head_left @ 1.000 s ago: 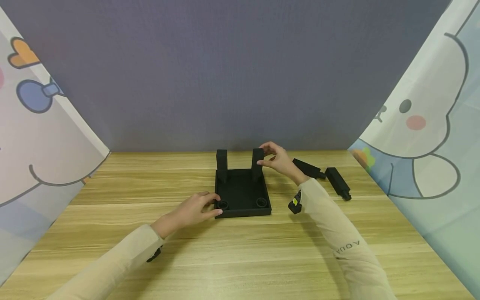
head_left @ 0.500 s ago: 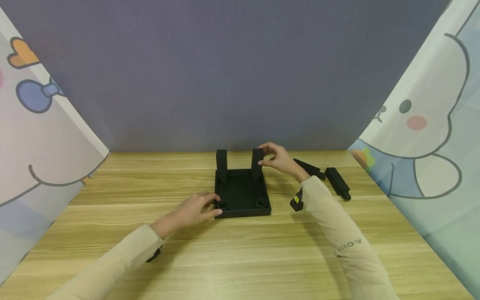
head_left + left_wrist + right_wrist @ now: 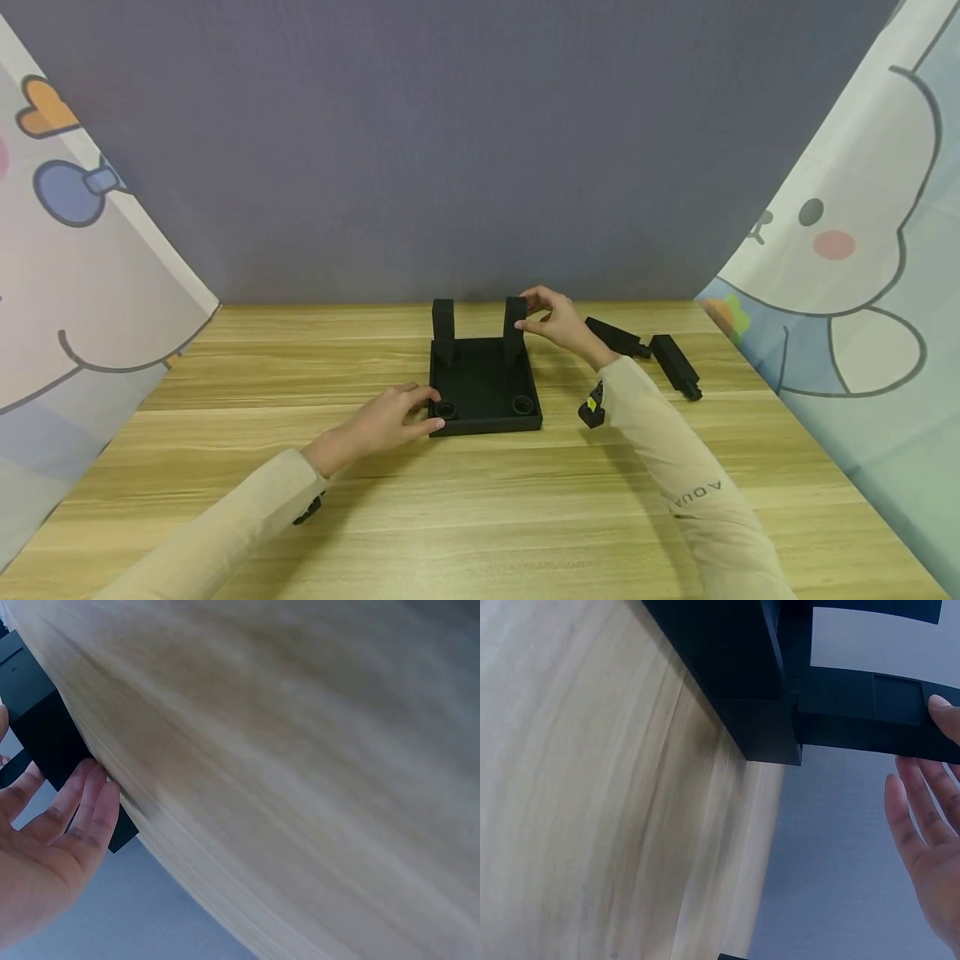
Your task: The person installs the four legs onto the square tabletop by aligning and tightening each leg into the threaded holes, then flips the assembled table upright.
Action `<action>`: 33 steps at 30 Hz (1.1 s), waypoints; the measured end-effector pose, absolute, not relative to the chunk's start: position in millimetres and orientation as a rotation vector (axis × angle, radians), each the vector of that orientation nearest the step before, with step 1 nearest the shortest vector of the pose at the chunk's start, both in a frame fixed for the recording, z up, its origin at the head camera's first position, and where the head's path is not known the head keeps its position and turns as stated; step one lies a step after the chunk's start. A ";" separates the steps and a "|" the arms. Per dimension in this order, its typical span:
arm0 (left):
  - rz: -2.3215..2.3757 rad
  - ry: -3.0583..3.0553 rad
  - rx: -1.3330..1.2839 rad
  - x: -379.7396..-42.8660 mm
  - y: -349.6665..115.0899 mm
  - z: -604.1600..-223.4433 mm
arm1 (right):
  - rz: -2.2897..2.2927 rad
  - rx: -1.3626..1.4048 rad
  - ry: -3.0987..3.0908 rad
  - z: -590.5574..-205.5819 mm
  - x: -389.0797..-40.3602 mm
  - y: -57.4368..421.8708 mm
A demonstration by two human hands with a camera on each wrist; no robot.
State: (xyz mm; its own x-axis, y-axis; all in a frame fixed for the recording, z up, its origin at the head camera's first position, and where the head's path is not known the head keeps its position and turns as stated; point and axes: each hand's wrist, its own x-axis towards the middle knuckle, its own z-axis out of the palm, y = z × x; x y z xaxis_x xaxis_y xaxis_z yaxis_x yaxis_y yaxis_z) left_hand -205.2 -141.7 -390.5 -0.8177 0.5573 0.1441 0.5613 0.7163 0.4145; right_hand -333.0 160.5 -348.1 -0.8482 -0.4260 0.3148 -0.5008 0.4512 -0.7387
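A black square tray-like base (image 3: 483, 427) with raised edges lies on the table, a round socket in each near corner. Two black square posts stand upright at its far corners, a left post (image 3: 443, 321) and a right post (image 3: 514, 333). My right hand (image 3: 558, 321) pinches the right post near its top; in the right wrist view the thumb (image 3: 946, 716) is on one face and the fingers are behind. My left hand (image 3: 390, 417) grips the base's near left corner, thumb at the front edge. Fingers (image 3: 90, 802) lie along the base's side in the left wrist view.
Two more black posts with threaded-looking ends, one partly behind my right wrist (image 3: 617, 337) and another (image 3: 676, 367), lie on the wooden table (image 3: 480, 517) to the right. A grey panel (image 3: 465, 150) stands behind the table; cartoon-printed cloths hang at both sides.
My right forearm shifts very slightly out and back, while its fingers stay on the right post. The left hand, base and loose posts hold their places.
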 end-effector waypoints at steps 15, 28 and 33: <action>-0.712 -2.916 -0.947 -205.1 -140.8 -389.7 | 1.323 0.769 -2.597 -348.6 -327.5 156.2; -0.723 -2.935 -0.938 -205.5 -141.3 -390.2 | 1.243 0.724 -2.612 -348.8 -326.3 154.2; -0.714 -2.900 -0.950 -207.0 -141.5 -391.7 | 1.222 0.738 -2.600 -348.9 -326.8 154.4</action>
